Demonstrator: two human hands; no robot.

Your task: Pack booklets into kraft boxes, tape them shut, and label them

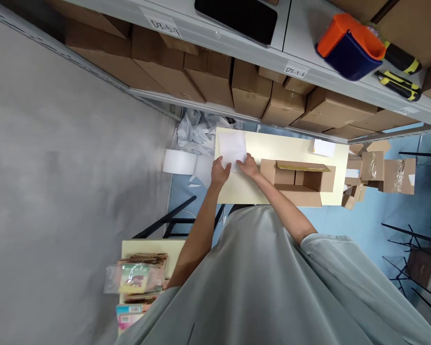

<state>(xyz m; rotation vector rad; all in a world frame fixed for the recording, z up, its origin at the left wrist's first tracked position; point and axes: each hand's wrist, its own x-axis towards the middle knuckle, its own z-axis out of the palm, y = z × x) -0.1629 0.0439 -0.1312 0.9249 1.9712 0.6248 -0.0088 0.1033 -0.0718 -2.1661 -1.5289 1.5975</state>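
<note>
A white sheet or flat bag [232, 147] lies on the left end of a pale yellow table [258, 189]. My left hand [220, 171] grips its near left edge, fingers curled on it. My right hand [248, 166] presses its near right corner with fingers closed on it. Right beside my right hand an open brown cardboard box [297, 179] lies on the table, its flaps spread.
Metal shelves above hold several cardboard boxes [201, 72], an orange and blue tape dispenser [350, 45], a dark flat device [240, 17] and yellow-black tools [398, 84]. Crumpled plastic [196, 132] and white foam rolls [181, 162] lie left of the table. Packets [136, 278] sit on a second table.
</note>
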